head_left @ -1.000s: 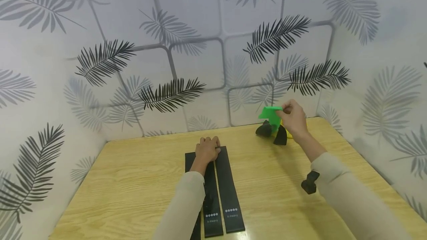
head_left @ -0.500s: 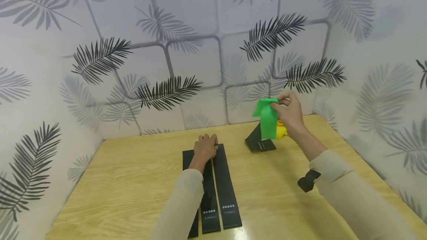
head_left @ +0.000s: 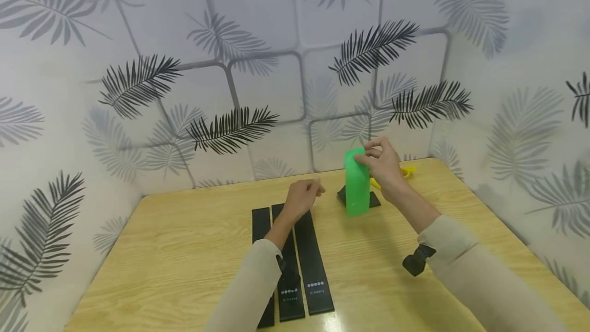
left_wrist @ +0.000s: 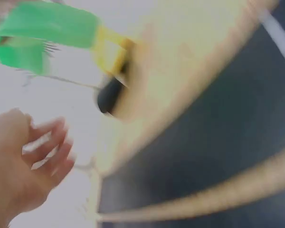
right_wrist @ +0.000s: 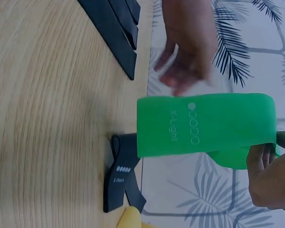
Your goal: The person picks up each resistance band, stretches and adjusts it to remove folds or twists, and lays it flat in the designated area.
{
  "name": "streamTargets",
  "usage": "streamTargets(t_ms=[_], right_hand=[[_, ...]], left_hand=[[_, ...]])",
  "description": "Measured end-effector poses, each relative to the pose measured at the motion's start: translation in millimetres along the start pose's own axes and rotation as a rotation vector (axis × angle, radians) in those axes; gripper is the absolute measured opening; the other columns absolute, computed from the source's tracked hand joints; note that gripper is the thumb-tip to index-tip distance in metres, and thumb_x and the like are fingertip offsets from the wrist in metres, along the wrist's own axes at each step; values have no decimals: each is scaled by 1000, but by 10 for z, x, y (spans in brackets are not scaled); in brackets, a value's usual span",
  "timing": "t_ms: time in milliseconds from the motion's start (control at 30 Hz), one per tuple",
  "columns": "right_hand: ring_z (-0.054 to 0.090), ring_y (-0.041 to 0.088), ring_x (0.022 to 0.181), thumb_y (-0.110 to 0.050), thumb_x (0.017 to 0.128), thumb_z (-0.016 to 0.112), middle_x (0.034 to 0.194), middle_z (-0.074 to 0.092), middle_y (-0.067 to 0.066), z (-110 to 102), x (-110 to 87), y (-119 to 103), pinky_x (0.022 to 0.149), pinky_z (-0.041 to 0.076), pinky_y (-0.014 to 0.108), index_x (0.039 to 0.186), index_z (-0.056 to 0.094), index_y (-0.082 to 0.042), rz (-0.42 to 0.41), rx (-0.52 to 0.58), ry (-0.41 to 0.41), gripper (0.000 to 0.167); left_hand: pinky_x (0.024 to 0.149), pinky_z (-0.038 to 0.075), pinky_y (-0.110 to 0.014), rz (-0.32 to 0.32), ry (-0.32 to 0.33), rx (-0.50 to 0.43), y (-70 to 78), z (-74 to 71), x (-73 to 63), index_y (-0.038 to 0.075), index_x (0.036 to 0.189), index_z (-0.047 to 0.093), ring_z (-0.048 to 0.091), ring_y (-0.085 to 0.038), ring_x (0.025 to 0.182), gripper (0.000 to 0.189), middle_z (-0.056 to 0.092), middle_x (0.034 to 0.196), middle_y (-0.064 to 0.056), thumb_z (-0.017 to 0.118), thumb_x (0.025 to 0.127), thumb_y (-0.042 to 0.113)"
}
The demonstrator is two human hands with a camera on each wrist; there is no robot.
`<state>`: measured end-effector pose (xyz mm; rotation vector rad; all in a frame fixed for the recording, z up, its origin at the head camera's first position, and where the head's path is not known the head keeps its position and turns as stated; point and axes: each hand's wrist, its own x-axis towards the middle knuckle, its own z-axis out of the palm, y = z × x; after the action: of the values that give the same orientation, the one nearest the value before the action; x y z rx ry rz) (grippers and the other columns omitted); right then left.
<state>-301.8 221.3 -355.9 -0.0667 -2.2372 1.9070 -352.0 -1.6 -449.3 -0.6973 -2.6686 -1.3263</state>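
A glossy green flat loop band [head_left: 357,188], printed "X-Light" in the right wrist view, hangs lengthwise near the far edge of the pale wood-grain table [head_left: 184,250], right of its middle, and seems to be clear of the surface. The right hand [head_left: 384,163] pinches its upper fold between thumb and fingertips, with a small gap behind the curled fingers.

The left hand [head_left: 301,198] is empty, its fingers loosely bent and a little apart, though blurred in its own wrist view. It is raised near the green band, apart from it in the head view.

The step in hand looks like bringing the green band across to the left hand; the next move probably calls for the left fingers to close on its loose lower end so that it can be straightened.

Three matt black flat bands [head_left: 311,250] lie side by side left of the green one, running away from the far edge. A folded black band [head_left: 374,200] sits behind the green one, and a crumpled yellow band [head_left: 407,171] lies toward the far right corner.
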Motion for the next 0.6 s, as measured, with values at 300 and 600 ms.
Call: streamTargets(t_ms=[300, 600], right_hand=[[57, 27, 113, -7, 100, 67, 135, 59, 23, 178, -139, -14, 90, 52, 33, 122, 48, -5, 2, 28, -107, 28], [65, 18, 97, -7, 100, 68, 131, 61, 21, 360, -304, 79, 84, 57, 30, 127, 42, -6, 84, 63, -160, 37]], left_hand=[[102, 56, -42, -42, -247, -605, 501, -134, 69, 4, 129, 70, 66, -30, 120, 72, 72, 125, -13, 26, 112, 58], [112, 48, -42, -87, -24, -754, 646, -204, 106, 6, 133, 65, 66, -22, 120, 40, 70, 129, -10, 51, 111, 36]])
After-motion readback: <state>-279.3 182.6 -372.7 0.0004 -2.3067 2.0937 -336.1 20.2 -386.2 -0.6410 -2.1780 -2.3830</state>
